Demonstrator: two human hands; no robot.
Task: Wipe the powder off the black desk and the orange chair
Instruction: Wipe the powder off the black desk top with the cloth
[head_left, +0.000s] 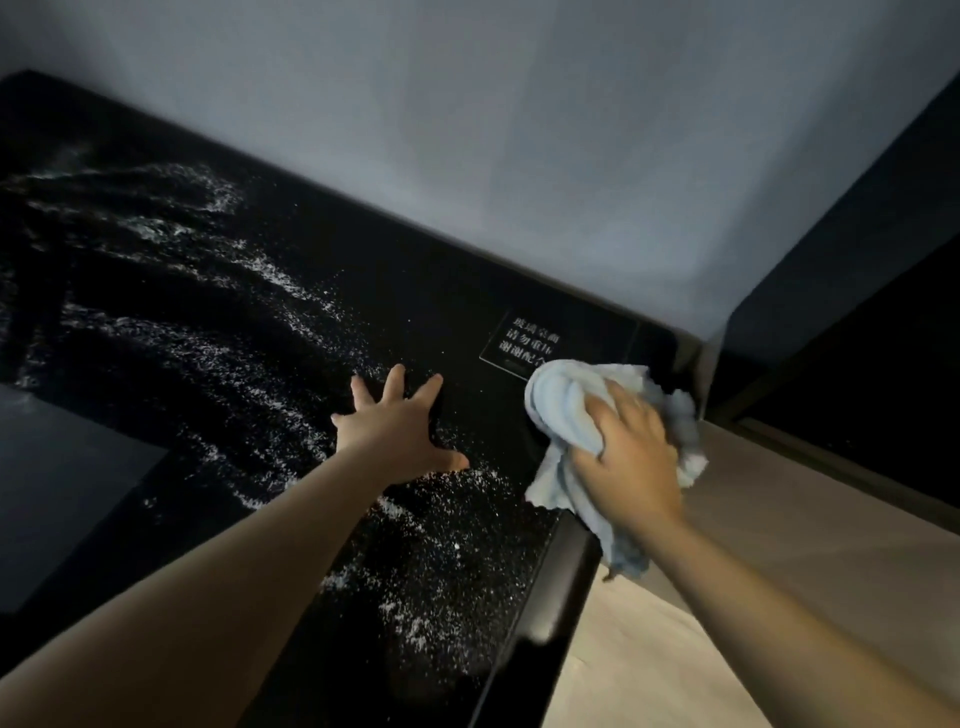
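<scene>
The black desk (395, 306) fills the left and middle of the head view, and streaks of white powder (218, 332) run across it from the far left to the near edge. My left hand (400, 426) lies flat on the desk with fingers spread, among the powder. My right hand (628, 457) presses down on a crumpled light blue cloth (561, 405) at the desk's right end, its fingers curled over the cloth. Part of the cloth hangs over the desk's edge. No orange chair is in view.
A small sign with white characters (524, 345) lies on the desk just behind the cloth. A pale wall (519, 130) runs along the back edge. Beige floor (727, 545) lies to the right, beside a dark panel (857, 291). A dark rectangle (67, 483) sits at the left.
</scene>
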